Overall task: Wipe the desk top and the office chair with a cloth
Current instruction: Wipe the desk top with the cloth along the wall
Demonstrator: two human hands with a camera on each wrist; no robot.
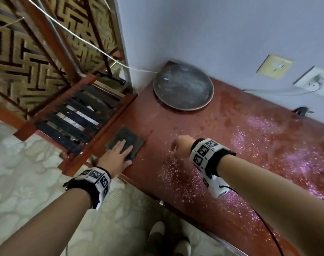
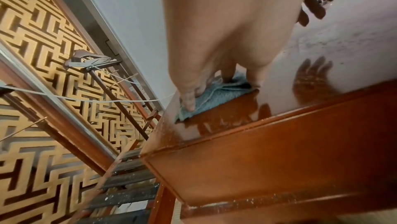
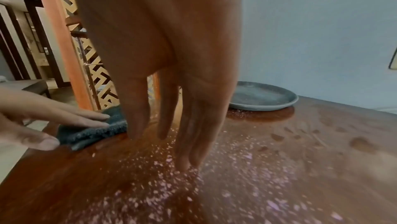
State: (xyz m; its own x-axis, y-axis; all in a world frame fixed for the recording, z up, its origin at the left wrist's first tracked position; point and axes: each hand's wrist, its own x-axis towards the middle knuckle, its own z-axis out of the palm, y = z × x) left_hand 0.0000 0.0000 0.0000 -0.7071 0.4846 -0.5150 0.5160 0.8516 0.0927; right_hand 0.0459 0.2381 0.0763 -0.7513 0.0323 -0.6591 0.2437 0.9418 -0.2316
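Observation:
A folded dark grey-blue cloth (image 1: 124,140) (image 2: 214,96) (image 3: 94,130) lies flat at the left corner of the reddish wooden desk top (image 1: 222,145) (image 3: 300,142). My left hand (image 1: 118,154) (image 2: 191,95) presses on it with straight fingers (image 3: 86,118). My right hand (image 1: 181,148) (image 3: 184,142) hangs just right of the cloth, fingers pointing down, its fingertips touching the desk and holding nothing. Pale crumbs and dust (image 1: 176,172) (image 3: 171,168) are scattered over the desk around and right of that hand. No office chair is in view.
A round grey metal tray (image 1: 183,87) (image 3: 262,98) sits at the desk's back left corner by the wall. A slatted wooden rack (image 1: 80,115) adjoins the desk's left edge. A black plug (image 1: 303,110) lies at the wall under sockets (image 1: 316,80). My shoes (image 1: 168,241) stand below.

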